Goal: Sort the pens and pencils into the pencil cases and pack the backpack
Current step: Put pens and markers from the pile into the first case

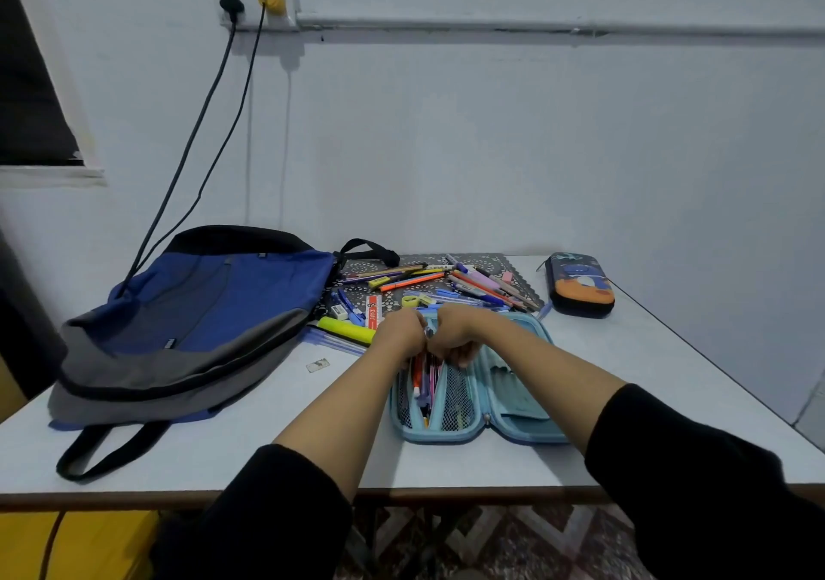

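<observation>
The job is only partly done. The left hand (398, 331) and right hand (456, 339) are pressed together over the open blue pencil case (513, 383), fingers curled. The left hand grips some pens (422, 376) going in. What the right hand holds cannot be told. Many loose pens and pencils (446, 282) lie on the table (647, 378) just past the hands. The dark pencil case (580, 285), far to the right, is zipped. The backpack (201, 307), to the left, is not packed yet.
</observation>
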